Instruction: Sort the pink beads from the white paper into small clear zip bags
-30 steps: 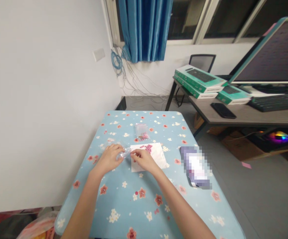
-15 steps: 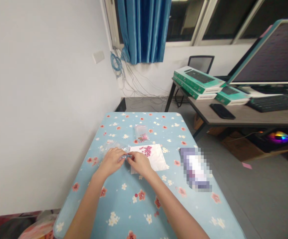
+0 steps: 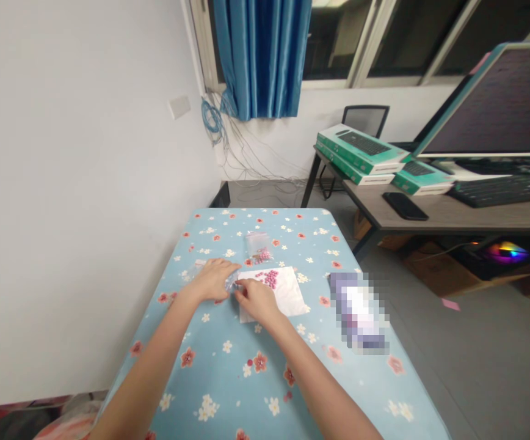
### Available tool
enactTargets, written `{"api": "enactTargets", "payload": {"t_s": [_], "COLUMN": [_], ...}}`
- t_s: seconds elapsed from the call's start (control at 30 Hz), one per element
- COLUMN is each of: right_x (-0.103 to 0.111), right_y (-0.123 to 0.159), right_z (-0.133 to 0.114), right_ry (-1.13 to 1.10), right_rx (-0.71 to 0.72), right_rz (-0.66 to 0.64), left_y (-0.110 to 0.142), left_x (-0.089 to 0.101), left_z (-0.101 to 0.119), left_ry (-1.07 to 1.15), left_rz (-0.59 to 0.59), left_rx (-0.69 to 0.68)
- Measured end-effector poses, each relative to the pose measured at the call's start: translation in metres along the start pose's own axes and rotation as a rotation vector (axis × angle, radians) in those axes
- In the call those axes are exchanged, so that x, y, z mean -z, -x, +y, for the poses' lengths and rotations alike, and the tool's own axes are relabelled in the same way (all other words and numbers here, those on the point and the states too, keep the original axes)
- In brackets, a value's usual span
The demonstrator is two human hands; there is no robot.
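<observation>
My left hand point(image 3: 214, 278) reaches over a clear plastic bag point(image 3: 194, 269), its fingers stretched to the right and the thumb held apart from them. Part of the bag is hidden under this hand, and some crinkled plastic shows between thumb and fingers. My right hand point(image 3: 256, 298) rests over the left side of a white sheet point(image 3: 291, 297), thumb and fingertips pinched together by the plastic. What they pinch is too small to tell. Small pink beads point(image 3: 272, 279) lie loose in a cluster on the sheet, just beyond the right hand.
A small zip bag point(image 3: 256, 244) with pink beads lies behind the sheet. At the right of the flowered table point(image 3: 228, 391) is a pixelated object point(image 3: 359, 315). A desk to the right holds keyboard boxes point(image 3: 361, 150), a phone point(image 3: 405, 206) and a monitor point(image 3: 498, 104).
My left hand has opened, its fingers lifting and spreading away from the thumb and from the right fingertips. My right hand stays pinched in nearly the same place.
</observation>
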State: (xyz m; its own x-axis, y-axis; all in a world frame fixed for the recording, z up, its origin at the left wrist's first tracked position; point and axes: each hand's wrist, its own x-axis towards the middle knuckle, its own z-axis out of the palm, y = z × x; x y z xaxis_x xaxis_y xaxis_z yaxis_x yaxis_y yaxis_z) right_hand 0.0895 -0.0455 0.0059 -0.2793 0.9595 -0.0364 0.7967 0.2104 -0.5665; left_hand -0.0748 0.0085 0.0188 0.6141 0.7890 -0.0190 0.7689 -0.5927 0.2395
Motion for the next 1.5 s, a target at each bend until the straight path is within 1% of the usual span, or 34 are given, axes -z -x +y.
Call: {"api": "enactTargets", "payload": {"t_s": [0.13,0.27,0.4,0.47,0.53,0.57,0.6,0.67,0.77,0.83,0.9,1.0,1.1,1.2,1.37,1.5], "right_x": [0.000,0.007,0.020,0.025,0.029,0.029,0.030,0.030,0.029,0.029,0.028,0.028,0.027,0.025,0.021,0.019], "right_y": [-0.001,0.000,0.004,0.007,0.010,0.012,0.014,0.016,0.018,0.017,0.015,0.012,0.009,0.008,0.006,0.006], "right_z": [0.004,0.007,0.014,0.023,0.039,0.049,0.060,0.082,0.106,0.112,0.112,0.108,0.105,0.106,0.106,0.107], "right_ry": [-0.068,-0.240,-0.449,-0.561,-0.620,-0.597,-0.545,-0.359,-0.129,-0.041,0.017,0.064,0.083,0.094,0.089,0.075], "right_rx": [0.022,0.085,0.208,0.211,0.138,0.096,0.057,0.004,-0.033,-0.056,-0.075,-0.091,-0.088,-0.083,-0.084,-0.085], "right_rz": [0.029,0.107,0.168,0.213,0.306,0.366,0.413,0.464,0.456,0.436,0.424,0.411,0.399,0.397,0.396,0.405], "left_y": [-0.003,0.000,0.004,0.007,0.011,0.012,0.014,0.015,0.013,0.010,0.007,0.007,0.010,0.013,0.012,0.009], "left_x": [0.008,0.026,0.042,0.043,0.035,0.029,0.021,0.002,-0.025,-0.038,-0.044,-0.046,-0.044,-0.046,-0.055,-0.061], "left_z": [0.001,0.011,0.028,0.036,0.044,0.047,0.049,0.054,0.059,0.061,0.063,0.064,0.063,0.061,0.056,0.055], "left_ry": [-0.055,-0.099,-0.043,0.012,0.091,0.134,0.177,0.243,0.289,0.296,0.277,0.202,0.118,0.061,-0.007,0.012], "left_rz": [0.011,0.059,0.200,0.289,0.389,0.437,0.484,0.546,0.621,0.674,0.758,0.894,0.987,1.011,0.968,0.920], "left_rx": [-0.032,-0.025,-0.034,-0.018,0.018,0.043,0.071,0.115,0.171,0.184,0.188,0.225,0.306,0.350,0.314,0.315]}}
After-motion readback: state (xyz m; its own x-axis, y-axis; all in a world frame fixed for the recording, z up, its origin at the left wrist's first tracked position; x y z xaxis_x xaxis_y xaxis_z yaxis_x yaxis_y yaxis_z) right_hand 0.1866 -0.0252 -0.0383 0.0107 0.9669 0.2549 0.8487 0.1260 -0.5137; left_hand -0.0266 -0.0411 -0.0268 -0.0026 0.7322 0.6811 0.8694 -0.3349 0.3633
